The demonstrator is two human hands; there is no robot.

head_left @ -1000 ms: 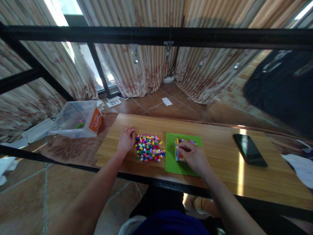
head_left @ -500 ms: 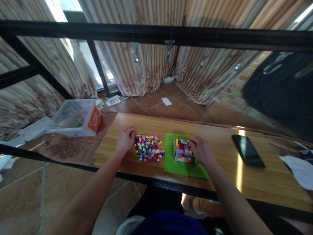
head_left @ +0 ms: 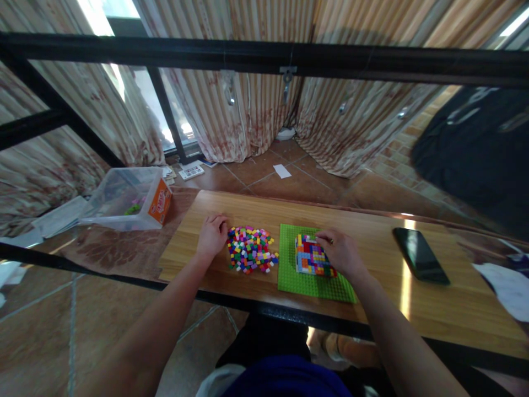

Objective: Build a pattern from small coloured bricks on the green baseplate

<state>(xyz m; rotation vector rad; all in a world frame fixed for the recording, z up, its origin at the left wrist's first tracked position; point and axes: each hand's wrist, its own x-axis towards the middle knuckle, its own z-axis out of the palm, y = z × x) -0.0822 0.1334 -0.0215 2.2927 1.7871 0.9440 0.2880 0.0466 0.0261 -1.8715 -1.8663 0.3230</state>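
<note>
A green baseplate lies on the wooden table. A block of small coloured bricks is built on it. My right hand rests on the block's far right corner, fingers curled and pinched at a brick on its top edge. Left of the plate lies a heap of loose coloured bricks. My left hand sits curled on the table, touching the heap's left side; nothing shows in it.
A black phone lies on the table to the right. A clear plastic box with an orange label stands off the table's left end. White paper is at the far right. A black bar crosses above.
My right hand has moved from over the brick block to its far right corner, uncovering most of it. The left hand has stayed by the heap.
</note>
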